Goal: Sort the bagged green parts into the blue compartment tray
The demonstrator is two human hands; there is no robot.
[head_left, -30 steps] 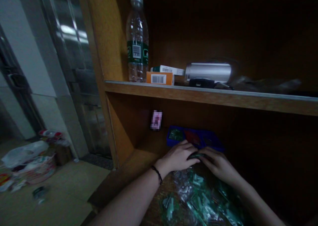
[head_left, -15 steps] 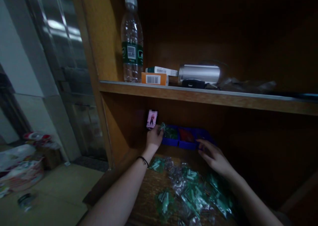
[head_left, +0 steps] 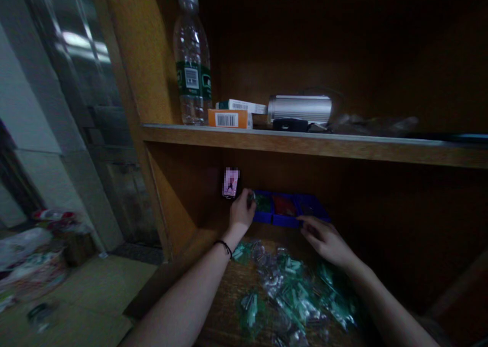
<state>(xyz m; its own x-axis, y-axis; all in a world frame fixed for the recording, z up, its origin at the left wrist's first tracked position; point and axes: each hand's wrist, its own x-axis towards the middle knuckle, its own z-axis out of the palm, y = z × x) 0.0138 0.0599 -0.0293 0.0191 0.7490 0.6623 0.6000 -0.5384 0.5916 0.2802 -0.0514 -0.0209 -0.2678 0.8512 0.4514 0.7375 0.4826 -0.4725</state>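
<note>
My left hand (head_left: 243, 212) is closed at the left end of a blue compartment tray (head_left: 284, 221). A small green plastic packet seems pinched in it, with only a pale glint showing at the fingertips. In the tray are green contents (head_left: 263, 202) on the left and red contents (head_left: 284, 205) in the middle; the right compartment is dark. My right hand (head_left: 326, 241) has its fingers apart and loosely bent, the index fingertip at the tray's front edge. Below the hands, clear and green plastic packets (head_left: 295, 291) with pale strips inside lie on the wooden surface.
A lit phone (head_left: 230, 183) leans upright behind my left hand. Overhead, a wooden shelf (head_left: 305, 142) carries a plastic bottle (head_left: 192, 57), an orange box (head_left: 227, 118) and a silver cylinder (head_left: 300, 109). Bags (head_left: 30, 265) lie on the floor at left.
The green packet that stuck up from my left fingertips is now mostly hidden, and that hand has shifted slightly right. My right hand stays by the tray. The view has shifted a little.
</note>
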